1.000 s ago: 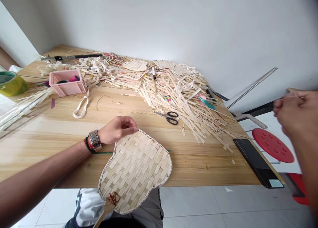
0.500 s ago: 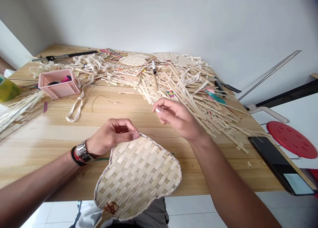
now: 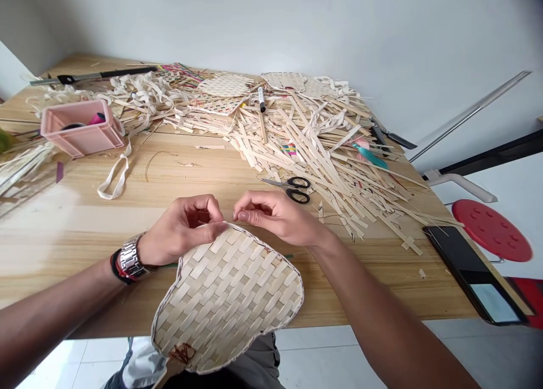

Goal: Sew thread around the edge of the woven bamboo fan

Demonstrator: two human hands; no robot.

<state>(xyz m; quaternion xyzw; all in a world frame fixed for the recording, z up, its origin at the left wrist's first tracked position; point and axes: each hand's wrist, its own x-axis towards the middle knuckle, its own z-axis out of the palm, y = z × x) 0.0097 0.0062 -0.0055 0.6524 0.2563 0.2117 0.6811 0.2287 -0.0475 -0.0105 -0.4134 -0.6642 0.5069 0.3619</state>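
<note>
Two hands work at the top of the woven bamboo-strip hand fan (image 3: 227,298), which lies tilted across the near edge of the tabletop (image 3: 85,208), its lower part overhanging toward the person's lap; the left hand (image 3: 180,230) is narrowly closed, thumb and fingers pinching the fan's upper rim; the right hand (image 3: 278,216) is also narrow, its fingertips drawn together at that rim, though whether they hold a fine thread cannot be made out; the fan is judged light and fairly stiff, but the thin edge binding (image 3: 300,287) looks fragile, so the broad woven face or the handle should give the safer hold; reddish stitching (image 3: 182,353) marks the base; the handle is mostly hidden and cut off by the frame; a wristwatch (image 3: 130,258) sits on the left wrist; black-handled scissors (image 3: 297,190) lie just beyond the right hand, beside a loose heap of pale strips (image 3: 305,134) spreading toward the far edge; a pink plastic crate (image 3: 80,128) stands near the far left corner; a dark tablet (image 3: 475,273) lies along the right edge.
</note>
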